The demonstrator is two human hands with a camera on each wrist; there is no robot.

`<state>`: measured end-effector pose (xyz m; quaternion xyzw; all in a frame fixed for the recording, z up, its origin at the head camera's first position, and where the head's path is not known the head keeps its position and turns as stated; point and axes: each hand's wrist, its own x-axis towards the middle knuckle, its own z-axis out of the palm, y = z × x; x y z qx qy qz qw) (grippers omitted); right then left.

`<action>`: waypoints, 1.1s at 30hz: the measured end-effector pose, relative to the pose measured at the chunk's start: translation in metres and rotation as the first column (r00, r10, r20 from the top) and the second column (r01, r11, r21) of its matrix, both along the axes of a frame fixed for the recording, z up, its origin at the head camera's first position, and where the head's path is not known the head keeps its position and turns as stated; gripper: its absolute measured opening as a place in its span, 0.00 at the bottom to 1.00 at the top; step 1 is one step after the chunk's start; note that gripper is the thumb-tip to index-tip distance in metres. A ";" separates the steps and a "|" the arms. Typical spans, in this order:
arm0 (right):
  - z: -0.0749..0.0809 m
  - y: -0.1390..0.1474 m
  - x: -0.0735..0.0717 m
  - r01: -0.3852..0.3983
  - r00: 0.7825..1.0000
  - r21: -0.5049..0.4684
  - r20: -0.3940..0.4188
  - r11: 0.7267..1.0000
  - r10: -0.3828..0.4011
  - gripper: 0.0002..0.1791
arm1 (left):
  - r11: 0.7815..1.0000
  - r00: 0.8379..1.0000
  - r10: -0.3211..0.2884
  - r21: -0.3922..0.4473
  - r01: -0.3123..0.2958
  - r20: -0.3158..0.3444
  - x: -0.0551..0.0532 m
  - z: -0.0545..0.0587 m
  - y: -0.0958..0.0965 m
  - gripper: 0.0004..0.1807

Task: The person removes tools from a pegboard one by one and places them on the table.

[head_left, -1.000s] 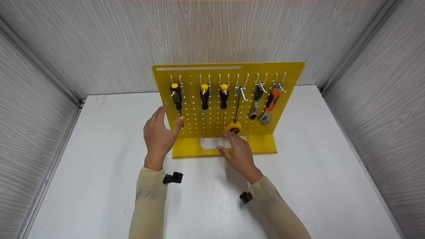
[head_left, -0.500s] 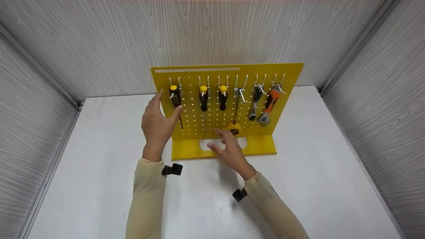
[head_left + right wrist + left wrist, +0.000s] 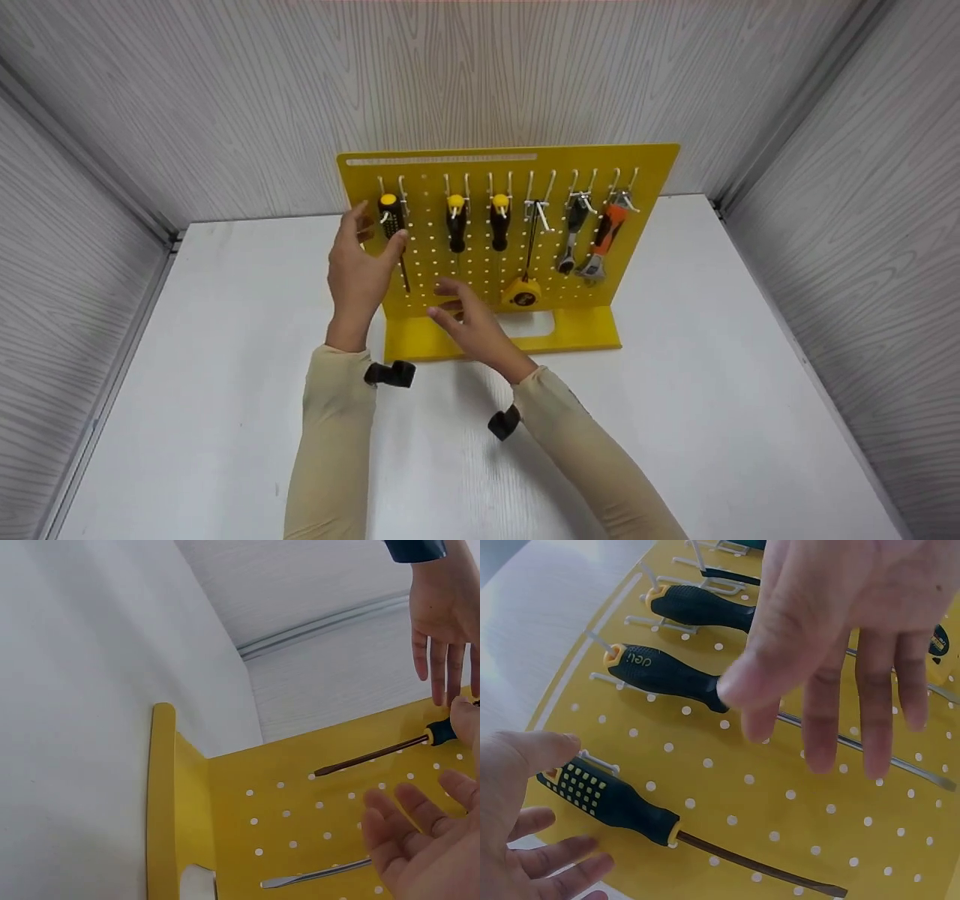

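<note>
A yellow pegboard (image 3: pixel 600 157) stands upright on the white table. Its leftmost tool is a screwdriver with a black, yellow-dotted handle (image 3: pixel 611 799), hung on a hook. My left hand (image 3: pixel 360 277) is at that handle, fingers spread and thumb by its upper end; firm contact cannot be made out. My right hand (image 3: pixel 476 322) hovers before the lower board, fingers loosely bent and holding nothing. Behind it hang a second screwdriver (image 3: pixel 457 229), its shaft partly hidden, and a third screwdriver (image 3: pixel 499 225). In the left wrist view, the right hand covers part of these tools.
Further right on the board hang a yellow tape measure (image 3: pixel 523 292) on a black cord, a dark-handled wrench (image 3: pixel 574 225) and an orange-handled adjustable wrench (image 3: pixel 609 232). White hooks (image 3: pixel 545 217) stick out from the board. Wood-patterned panels (image 3: pixel 450 75) enclose the table.
My right hand has moved left, away from the tape measure toward the lower left of the board. My left hand has risen slightly, closer to the leftmost screwdriver's handle. The tools still hang.
</note>
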<state>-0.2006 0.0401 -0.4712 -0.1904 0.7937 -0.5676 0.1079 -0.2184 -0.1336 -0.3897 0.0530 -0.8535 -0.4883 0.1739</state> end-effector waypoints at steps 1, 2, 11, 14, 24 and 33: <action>-0.001 -0.002 -0.001 -0.008 1.000 -0.002 0.012 1.000 0.008 0.35 | 1.000 1.000 -0.007 0.026 0.007 0.000 -0.001 -0.001 0.000 0.37; -0.001 -0.003 -0.001 -0.013 1.000 -0.003 0.024 1.000 0.013 0.35 | 0.999 1.000 -0.013 0.050 0.013 0.001 -0.002 -0.002 -0.001 0.36; -0.003 -0.018 -0.002 -0.031 0.997 -0.015 0.070 0.999 0.032 0.31 | 0.989 0.999 -0.039 0.142 0.039 -0.005 -0.005 -0.006 0.000 0.33; -0.002 -0.020 -0.004 -0.034 0.996 -0.011 0.088 0.999 0.035 0.32 | 0.990 0.999 -0.036 0.138 0.036 -0.001 -0.006 -0.006 0.002 0.32; -0.001 -0.029 -0.021 0.021 0.988 -0.056 0.153 0.998 -0.012 0.30 | 0.990 0.998 -0.019 0.143 0.011 0.053 -0.012 -0.005 0.003 0.28; -0.007 -0.036 -0.030 0.067 0.988 -0.008 0.137 0.998 -0.065 0.27 | 0.977 0.998 -0.049 0.211 0.037 0.049 -0.011 -0.007 0.001 0.26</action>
